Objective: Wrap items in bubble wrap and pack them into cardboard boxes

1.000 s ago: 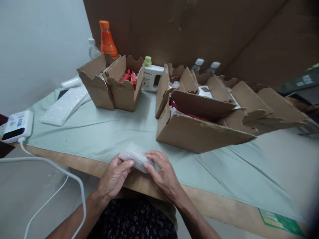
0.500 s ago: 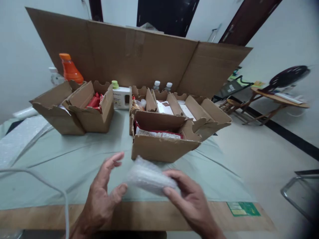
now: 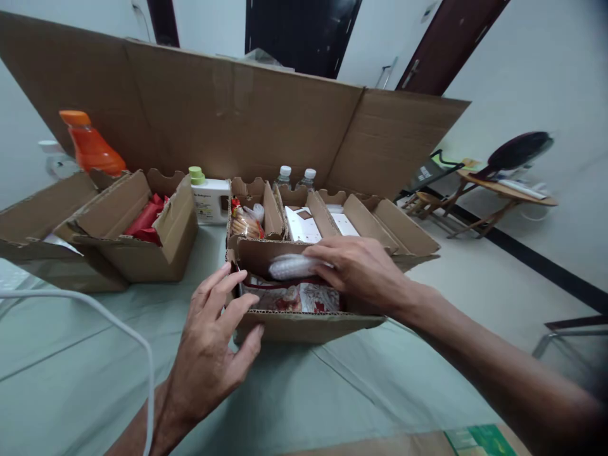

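Note:
My right hand (image 3: pixel 354 269) pinches a bubble-wrapped bundle (image 3: pixel 289 267) inside the front cardboard box (image 3: pixel 308 328); what the wrap encloses is hidden. Below the bundle lies a patterned white-and-red packet (image 3: pixel 294 296) along the near wall of that box. My left hand (image 3: pixel 221 335) is at the box's left front corner, fingers spread apart, with the fingertips over the rim. Whether it touches the cardboard I cannot tell.
Behind stand several open boxes, one with a bag of snacks (image 3: pixel 246 223), others with white cartons (image 3: pixel 303 225). Left, a box holds a red packet (image 3: pixel 145 221). An orange bottle (image 3: pixel 92 145) stands near the cardboard screen (image 3: pixel 204 107). A white cable (image 3: pixel 118 326) crosses the left side.
My right hand has carried the bubble-wrapped bundle forward from above the table's near edge into the front box. My left hand has moved forward to that box's corner. The view has shifted.

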Demonstrator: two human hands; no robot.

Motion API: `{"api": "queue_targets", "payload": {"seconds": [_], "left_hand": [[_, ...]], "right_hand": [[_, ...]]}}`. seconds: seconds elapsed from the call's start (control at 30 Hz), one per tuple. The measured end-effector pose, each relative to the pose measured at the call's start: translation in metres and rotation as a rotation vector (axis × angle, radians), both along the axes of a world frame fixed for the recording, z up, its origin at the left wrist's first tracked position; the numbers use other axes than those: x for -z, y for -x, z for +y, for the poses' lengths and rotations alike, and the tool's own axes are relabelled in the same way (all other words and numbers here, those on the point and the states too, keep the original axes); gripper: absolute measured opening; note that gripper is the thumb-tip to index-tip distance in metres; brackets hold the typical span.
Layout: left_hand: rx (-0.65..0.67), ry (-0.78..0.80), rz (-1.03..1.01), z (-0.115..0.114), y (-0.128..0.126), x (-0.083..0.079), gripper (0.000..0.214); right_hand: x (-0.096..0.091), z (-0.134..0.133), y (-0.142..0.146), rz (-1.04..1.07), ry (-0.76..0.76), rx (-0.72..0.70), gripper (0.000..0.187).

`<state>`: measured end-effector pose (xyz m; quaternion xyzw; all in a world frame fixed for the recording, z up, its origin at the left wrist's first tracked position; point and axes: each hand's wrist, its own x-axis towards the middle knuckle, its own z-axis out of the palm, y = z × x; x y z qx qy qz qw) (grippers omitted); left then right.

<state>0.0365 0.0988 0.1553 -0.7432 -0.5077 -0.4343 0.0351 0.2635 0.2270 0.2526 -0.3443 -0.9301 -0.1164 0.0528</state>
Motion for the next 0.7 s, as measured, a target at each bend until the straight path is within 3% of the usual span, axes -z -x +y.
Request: {"api": "queue_targets", "payload": {"seconds": [0.13, 0.3, 0.57, 0.7], "left_hand": [[0.002, 0.01, -0.008, 0.0, -0.001, -0.003, 0.031], [0.012, 0.003, -0.026, 0.001, -0.002, -0.003, 0.03], [0.007, -0.017, -0.022, 0.0, -0.003, -0.001, 0.028], [0.009, -0.01, -0.028, 0.0, -0.002, 0.0, 0.029]], "right_hand": [[0.006, 0.008, 0.03, -0.242, 0.187, 0.032, 0.014], [0.0, 0.01, 0.029, -0.279, 0.373, 0.043, 0.019], [0.004, 0.008, 0.018, -0.133, 0.342, 0.098, 0.025], [0.002, 0.002, 0.028, -0.292, 0.25, 0.128, 0.022]]}}
